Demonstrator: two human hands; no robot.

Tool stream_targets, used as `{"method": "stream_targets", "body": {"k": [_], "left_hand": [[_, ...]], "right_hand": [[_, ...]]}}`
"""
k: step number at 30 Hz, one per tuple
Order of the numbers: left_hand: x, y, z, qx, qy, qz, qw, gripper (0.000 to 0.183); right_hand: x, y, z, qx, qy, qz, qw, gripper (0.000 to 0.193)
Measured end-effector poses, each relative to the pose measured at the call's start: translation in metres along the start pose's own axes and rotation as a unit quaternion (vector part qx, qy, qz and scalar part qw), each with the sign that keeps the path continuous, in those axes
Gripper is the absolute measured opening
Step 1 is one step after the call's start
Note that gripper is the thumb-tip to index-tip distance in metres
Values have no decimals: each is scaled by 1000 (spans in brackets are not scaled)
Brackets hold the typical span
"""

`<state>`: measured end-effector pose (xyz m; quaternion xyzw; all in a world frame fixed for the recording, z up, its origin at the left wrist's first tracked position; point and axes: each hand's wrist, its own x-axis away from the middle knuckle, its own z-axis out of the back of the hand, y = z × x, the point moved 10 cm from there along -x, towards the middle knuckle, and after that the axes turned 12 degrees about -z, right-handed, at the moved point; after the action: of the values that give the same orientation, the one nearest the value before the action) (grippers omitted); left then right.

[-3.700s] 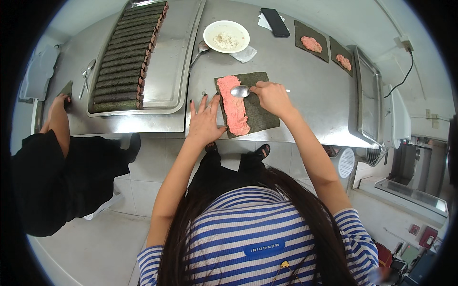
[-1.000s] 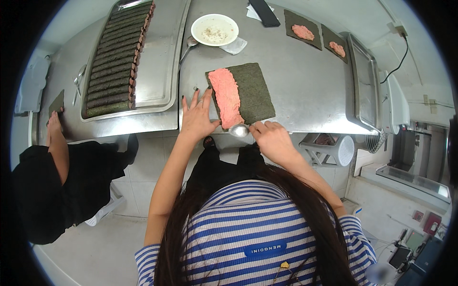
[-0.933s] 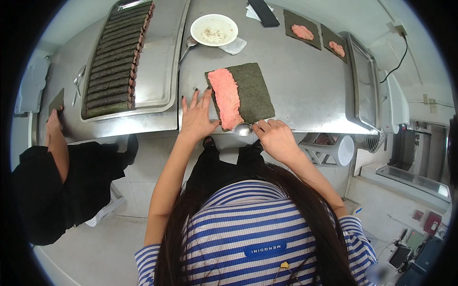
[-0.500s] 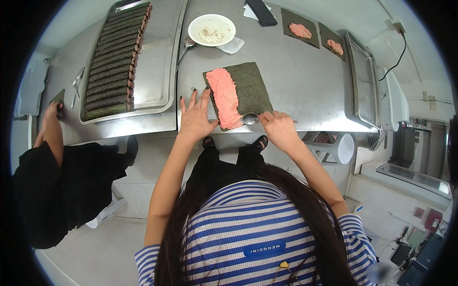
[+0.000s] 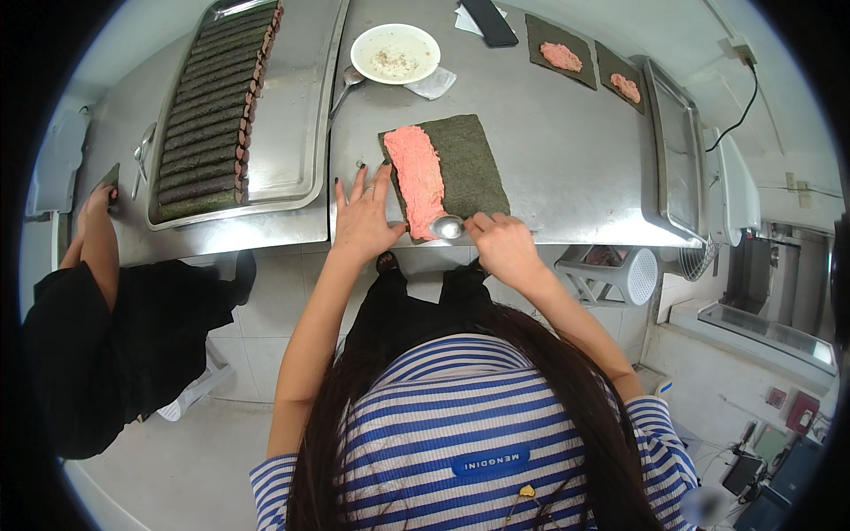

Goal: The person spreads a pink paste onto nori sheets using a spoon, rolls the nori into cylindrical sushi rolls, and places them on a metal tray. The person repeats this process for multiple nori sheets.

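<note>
A dark green nori sheet (image 5: 474, 159) lies flat at the front of the metal table. Pink paste (image 5: 414, 173) covers a strip along its left side. My right hand (image 5: 503, 241) grips a metal spoon (image 5: 447, 227), whose bowl rests at the near end of the paste. At the sheet's left edge, my left hand (image 5: 365, 217) is spread with its fingers apart, thumb and fingertips by the sheet's border.
Dark nori rolls with pink ends (image 5: 208, 115) fill a metal tray (image 5: 305, 133) on the left. Behind stand a white bowl (image 5: 395, 55) and another spoon (image 5: 345, 88). Two nori sheets (image 5: 584, 71) bear pink lumps. A co-worker's hand (image 5: 99, 208) is far left.
My right hand and the spoon have shifted slightly left and nearer, onto the near end of the paste. My left hand stays in place.
</note>
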<state>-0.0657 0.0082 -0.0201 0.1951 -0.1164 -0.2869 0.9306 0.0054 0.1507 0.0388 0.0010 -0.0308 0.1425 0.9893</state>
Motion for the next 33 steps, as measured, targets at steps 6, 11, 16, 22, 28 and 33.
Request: {"method": "stream_targets", "body": {"k": [6,11,16,22,28,33], "left_hand": [[0,-1,-1,3,-13,6,1000,99],[0,0,-1,-3,9,-6,1000,99],[0,-2,0,-8,-15,5,1000,99],[0,-2,-1,-9,-4,1,1000,98],[0,-3,-2,-9,2,4,1000,97],[0,-2,0,-4,-6,11,1000,97]], "right_hand": [[-12,31,16,-19,0,-31,999,19],[-39,32,25,-66,15,-48,997,23],[-90,9,12,-70,-15,14,997,20],[-84,-3,-10,-24,-89,73,993,28],[-45,-7,-11,-40,-116,93,988,13],[-28,5,10,-32,-86,119,989,17]]}}
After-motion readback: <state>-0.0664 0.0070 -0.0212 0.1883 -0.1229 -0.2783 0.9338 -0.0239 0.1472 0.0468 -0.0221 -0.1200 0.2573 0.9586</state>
